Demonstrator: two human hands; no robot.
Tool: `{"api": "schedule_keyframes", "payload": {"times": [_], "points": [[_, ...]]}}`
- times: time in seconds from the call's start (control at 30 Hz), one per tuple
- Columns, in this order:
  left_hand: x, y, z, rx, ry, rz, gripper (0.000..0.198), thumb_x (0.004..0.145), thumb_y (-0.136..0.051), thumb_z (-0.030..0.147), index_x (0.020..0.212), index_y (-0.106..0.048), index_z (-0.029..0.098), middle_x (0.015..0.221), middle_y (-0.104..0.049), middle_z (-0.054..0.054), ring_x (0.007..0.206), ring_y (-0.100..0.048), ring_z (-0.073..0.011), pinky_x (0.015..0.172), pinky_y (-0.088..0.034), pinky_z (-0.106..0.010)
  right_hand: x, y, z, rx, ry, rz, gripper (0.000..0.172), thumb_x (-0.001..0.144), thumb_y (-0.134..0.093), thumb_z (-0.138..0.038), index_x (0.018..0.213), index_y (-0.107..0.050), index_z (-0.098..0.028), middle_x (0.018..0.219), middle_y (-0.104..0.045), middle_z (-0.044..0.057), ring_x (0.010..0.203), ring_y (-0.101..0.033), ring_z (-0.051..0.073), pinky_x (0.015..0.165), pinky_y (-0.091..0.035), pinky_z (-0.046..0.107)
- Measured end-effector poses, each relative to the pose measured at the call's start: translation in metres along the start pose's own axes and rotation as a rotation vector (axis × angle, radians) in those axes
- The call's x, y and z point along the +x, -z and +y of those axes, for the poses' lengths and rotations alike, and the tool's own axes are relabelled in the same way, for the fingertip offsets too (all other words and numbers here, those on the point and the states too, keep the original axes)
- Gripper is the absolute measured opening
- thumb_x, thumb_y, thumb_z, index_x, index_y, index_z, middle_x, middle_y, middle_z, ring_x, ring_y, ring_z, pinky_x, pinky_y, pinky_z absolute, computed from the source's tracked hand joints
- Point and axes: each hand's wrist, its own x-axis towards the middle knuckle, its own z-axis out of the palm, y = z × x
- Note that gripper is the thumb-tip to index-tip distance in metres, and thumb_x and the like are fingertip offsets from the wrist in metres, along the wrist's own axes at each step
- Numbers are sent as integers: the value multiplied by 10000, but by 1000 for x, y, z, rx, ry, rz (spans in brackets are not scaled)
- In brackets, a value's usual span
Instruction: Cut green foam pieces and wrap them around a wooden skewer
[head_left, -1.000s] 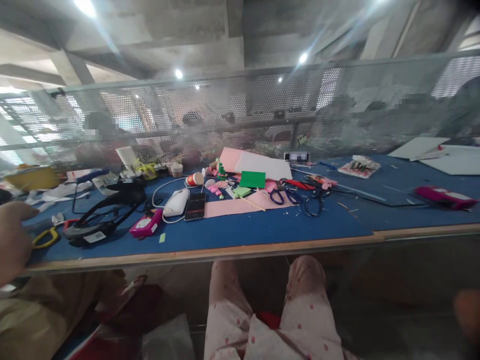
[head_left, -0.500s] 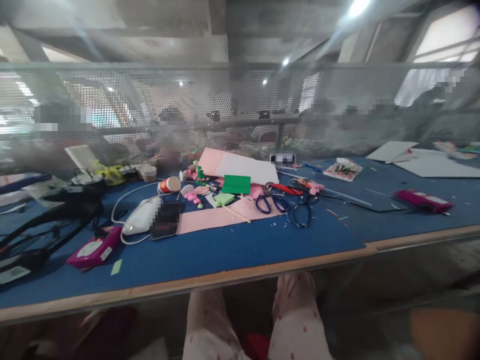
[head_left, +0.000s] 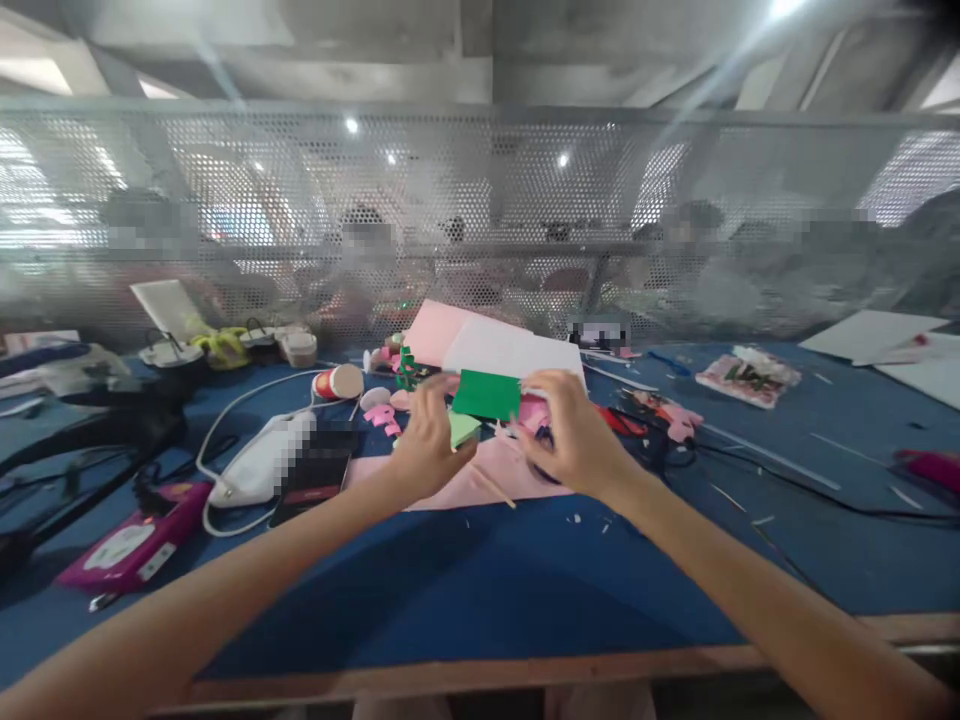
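Observation:
A small green rectangle of paper or card (head_left: 487, 396) lies on the pile of craft pieces, between my two hands. My left hand (head_left: 429, 440) reaches in at its left side, fingers bent forward and thumb apart. At the right edge is my right hand (head_left: 571, 432), fingers curved with a gap between them and the thumb. Neither hand visibly grips the card; whether the fingertips touch it I cannot tell. Light green paper (head_left: 463, 430) sits just below, over a pink paper strip (head_left: 480, 478) with a thin stick (head_left: 493, 487) on it. My right hand partly hides the scissors.
A phone (head_left: 315, 475), a white cabled device (head_left: 262, 460) and a magenta box (head_left: 139, 535) lie left. A red-and-white tub (head_left: 337, 381) rests on its side. White sheets (head_left: 491, 350) lie behind. A plastic packet (head_left: 746, 377) is right. A mesh partition (head_left: 480, 200) runs along the back.
Both my hands have come into view and reached to either side of the green card. The view has moved closer to the table. The card seems to lie in the same place.

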Motion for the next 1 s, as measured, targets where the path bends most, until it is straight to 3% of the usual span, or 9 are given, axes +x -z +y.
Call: {"api": "schedule_keyframes", "payload": {"times": [0.1, 0.17, 0.27, 0.33, 0.47, 0.6, 0.73, 0.87, 1.0], "points": [[5, -28, -12, 11, 1, -111, 672, 730, -612, 313, 1281, -335, 45, 1297, -407, -228, 1241, -356, -357, 977, -354, -543, 1, -51, 20, -79, -15, -155, 526, 808, -536, -302, 1245, -343, -82, 1239, -424, 225, 1169, -390, 338, 934, -397, 510], [4, -41, -17, 21, 55, -177, 618, 770, -541, 282, 1292, -313, 41, 1285, -430, -228, 1225, -395, -339, 984, -359, -518, -8, -78, 23, -85, -128, -170, 518, 834, -496, -293, 1262, -319, -61, 1249, -413, 247, 1183, -379, 348, 921, -401, 524], [2, -45, -20, 29, 129, -286, 563, 816, -434, 200, 1333, -268, 54, 1314, -435, -207, 1212, -435, -283, 994, -377, -424, -21, -94, 19, -4, -161, -213, 553, 818, -528, -311, 1273, -316, -81, 1247, -425, 218, 1174, -392, 325, 948, -397, 491], [1, -40, -19, 36, 147, -317, 592, 799, -396, 121, 1360, -222, 47, 1260, -498, -199, 1148, -499, -264, 927, -433, -391, -22, -90, 14, 0, -197, -187, 532, 826, -525, -332, 1260, -335, -89, 1249, -417, 209, 1170, -385, 321, 955, -388, 488], [1, -30, -18, 113, 93, -353, 590, 776, -369, 48, 1356, -264, 67, 1194, -562, -195, 1071, -559, -270, 879, -451, -405, -15, -75, 15, -73, -299, -122, 317, 854, -464, -273, 1106, -453, -82, 1081, -477, 185, 1047, -432, 306, 905, -407, 476], [-2, -35, -22, 97, 112, -204, 572, 811, -332, 51, 1371, -232, 106, 1301, -495, -180, 1133, -531, -248, 899, -452, -388, -16, -72, 25, -184, -357, -63, 150, 788, -450, -151, 910, -509, -86, 908, -485, 157, 902, -442, 296, 821, -418, 482], [-2, -42, -24, 96, 111, -75, 528, 844, -286, 69, 1369, -234, 94, 1308, -483, -188, 1172, -506, -231, 901, -466, -371, -16, -67, 27, -65, -277, -51, 183, 735, -401, -48, 812, -545, -131, 866, -519, 123, 881, -455, 268, 802, -419, 448], [-1, -39, -21, 169, -83, 45, 558, 811, -305, 33, 1366, -267, 85, 1382, -390, -189, 1308, -332, -248, 1003, -384, -408, -5, -31, -9, 227, -49, -21, 289, 778, -362, -37, 896, -596, -160, 867, -593, 93, 906, -502, 236, 834, -426, 425], [0, -32, -15, 138, -170, 104, 522, 852, -330, 80, 1370, -288, 133, 1356, -425, -158, 1260, -399, -233, 1002, -390, -398, 0, 12, -74, 526, 131, -118, 355, 873, -358, -136, 1129, -543, -299, 1004, -627, 5, 979, -560, 171, 858, -455, 372]]}}
